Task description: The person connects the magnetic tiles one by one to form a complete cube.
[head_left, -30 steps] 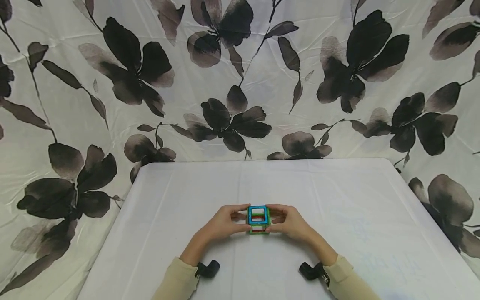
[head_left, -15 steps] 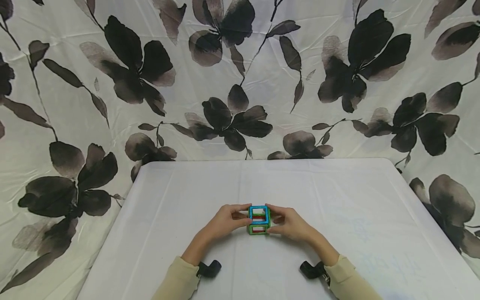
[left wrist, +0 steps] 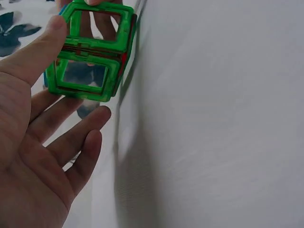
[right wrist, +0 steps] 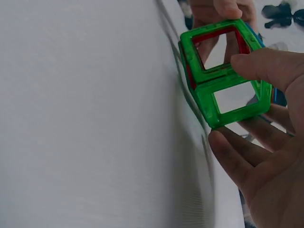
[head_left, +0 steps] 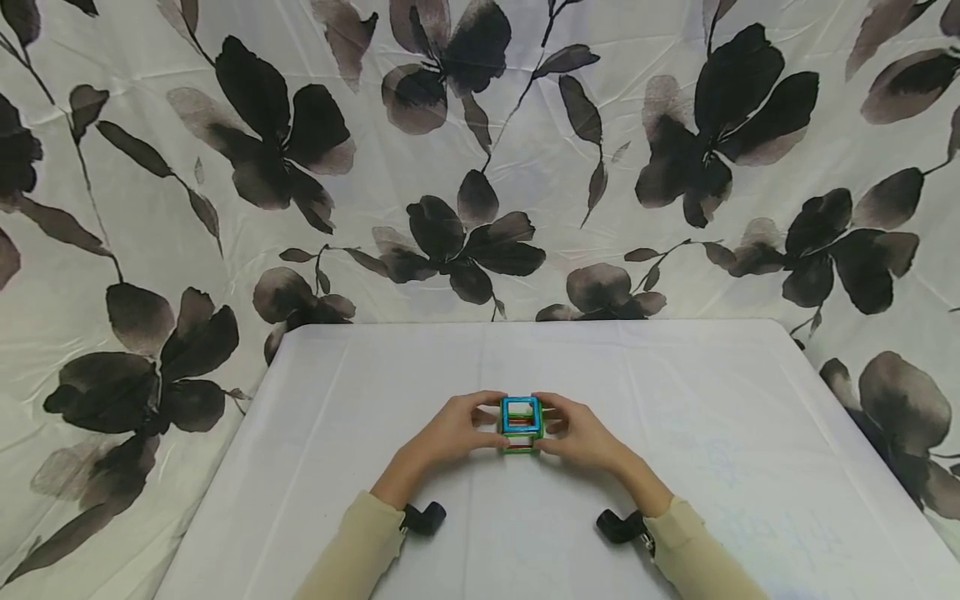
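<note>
A small open cube of magnetic tile frames (head_left: 521, 429) is held between both hands over the middle of the white table. Blue edges its top in the head view, with green on the sides and red low down. My left hand (head_left: 442, 432) pinches its left side, thumb near and fingers behind. From the right, my right hand (head_left: 588, 435) grips it the same way. Two green frames (left wrist: 88, 52) meet along an edge in the left wrist view. The right wrist view shows green frames (right wrist: 209, 78) under the right thumb (right wrist: 256, 65). Whether the cube touches the table, I cannot tell.
The white-covered table (head_left: 660, 375) spreads around the hands. Behind it hangs a pale cloth (head_left: 585, 183) with dark flower prints. A black wrist device (head_left: 425, 518) sits at the left cuff, another black device (head_left: 620, 527) at the right.
Both hands and the cube have shifted slightly up in the head view, away from the person. The left thumb has moved from the cube's front to its lower left corner.
</note>
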The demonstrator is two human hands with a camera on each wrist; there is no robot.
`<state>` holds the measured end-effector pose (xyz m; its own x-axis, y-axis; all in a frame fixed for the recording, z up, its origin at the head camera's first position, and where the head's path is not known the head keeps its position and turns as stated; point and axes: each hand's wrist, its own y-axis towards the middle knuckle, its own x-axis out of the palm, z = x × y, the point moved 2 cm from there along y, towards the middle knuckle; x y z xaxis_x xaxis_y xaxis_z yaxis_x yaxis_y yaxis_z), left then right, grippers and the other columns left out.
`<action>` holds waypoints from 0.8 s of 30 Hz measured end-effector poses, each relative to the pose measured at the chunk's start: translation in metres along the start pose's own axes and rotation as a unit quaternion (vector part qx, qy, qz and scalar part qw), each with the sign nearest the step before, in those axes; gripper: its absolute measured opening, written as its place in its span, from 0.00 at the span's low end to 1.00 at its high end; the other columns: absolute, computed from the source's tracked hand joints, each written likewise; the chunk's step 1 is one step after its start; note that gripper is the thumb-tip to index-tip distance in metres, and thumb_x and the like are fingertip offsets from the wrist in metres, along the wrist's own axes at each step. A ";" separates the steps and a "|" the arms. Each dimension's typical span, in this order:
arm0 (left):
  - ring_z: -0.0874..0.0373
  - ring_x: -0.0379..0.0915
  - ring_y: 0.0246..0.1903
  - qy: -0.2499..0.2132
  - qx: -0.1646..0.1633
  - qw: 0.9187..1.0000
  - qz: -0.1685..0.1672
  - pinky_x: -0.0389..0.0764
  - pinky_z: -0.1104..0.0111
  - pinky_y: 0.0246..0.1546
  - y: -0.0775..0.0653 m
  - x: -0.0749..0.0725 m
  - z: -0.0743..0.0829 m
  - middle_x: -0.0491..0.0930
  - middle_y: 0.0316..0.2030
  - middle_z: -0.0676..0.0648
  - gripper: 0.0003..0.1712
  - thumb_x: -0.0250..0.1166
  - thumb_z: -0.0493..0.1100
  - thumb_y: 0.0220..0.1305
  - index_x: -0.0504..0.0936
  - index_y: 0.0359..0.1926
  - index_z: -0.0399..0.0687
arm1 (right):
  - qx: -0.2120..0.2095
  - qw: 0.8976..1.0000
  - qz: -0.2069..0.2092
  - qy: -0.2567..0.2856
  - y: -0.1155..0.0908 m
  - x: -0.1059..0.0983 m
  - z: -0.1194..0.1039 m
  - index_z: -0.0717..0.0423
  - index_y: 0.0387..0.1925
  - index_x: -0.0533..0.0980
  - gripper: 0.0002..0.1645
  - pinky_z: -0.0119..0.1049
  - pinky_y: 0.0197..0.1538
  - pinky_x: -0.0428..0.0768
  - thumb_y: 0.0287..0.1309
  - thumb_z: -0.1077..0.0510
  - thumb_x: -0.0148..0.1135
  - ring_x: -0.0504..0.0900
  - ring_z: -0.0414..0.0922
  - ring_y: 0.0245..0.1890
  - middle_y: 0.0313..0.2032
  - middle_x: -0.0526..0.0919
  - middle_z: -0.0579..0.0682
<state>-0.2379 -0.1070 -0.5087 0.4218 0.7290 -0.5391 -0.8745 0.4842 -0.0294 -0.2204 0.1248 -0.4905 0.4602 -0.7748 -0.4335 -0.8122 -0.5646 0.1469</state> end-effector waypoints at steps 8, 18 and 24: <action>0.56 0.77 0.51 0.037 0.023 0.999 -0.021 0.76 0.63 0.51 0.021 -0.011 -0.010 0.73 0.61 0.55 0.46 0.78 0.50 0.49 0.68 0.69 0.54 | -0.010 1.000 0.000 0.018 0.017 -0.009 0.003 0.71 0.65 0.62 0.41 0.57 0.51 0.76 0.49 0.73 0.69 0.76 0.65 0.53 0.59 0.71 0.71; 0.57 0.78 0.49 0.022 0.032 0.999 -0.033 0.75 0.66 0.51 0.034 -0.009 -0.009 0.76 0.57 0.52 0.45 0.78 0.50 0.48 0.70 0.68 0.53 | 0.011 0.999 0.028 0.014 0.017 -0.011 0.044 0.64 0.68 0.63 0.44 0.48 0.52 0.77 0.50 0.69 0.72 0.77 0.60 0.54 0.60 0.73 0.63; 0.56 0.77 0.50 0.039 0.030 0.999 -0.014 0.75 0.62 0.52 0.032 -0.011 -0.012 0.77 0.56 0.49 0.47 0.78 0.50 0.49 0.68 0.69 0.51 | 0.010 0.999 0.041 -0.010 0.017 -0.012 0.044 0.60 0.67 0.65 0.44 0.43 0.50 0.79 0.49 0.66 0.73 0.79 0.56 0.52 0.57 0.76 0.59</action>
<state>-0.2732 -0.1054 -0.5143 0.4237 0.6759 -0.6030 -0.8457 0.5336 0.0039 -0.2554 0.1366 -0.5220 0.3844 -0.8127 -0.4378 -0.8545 -0.4927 0.1643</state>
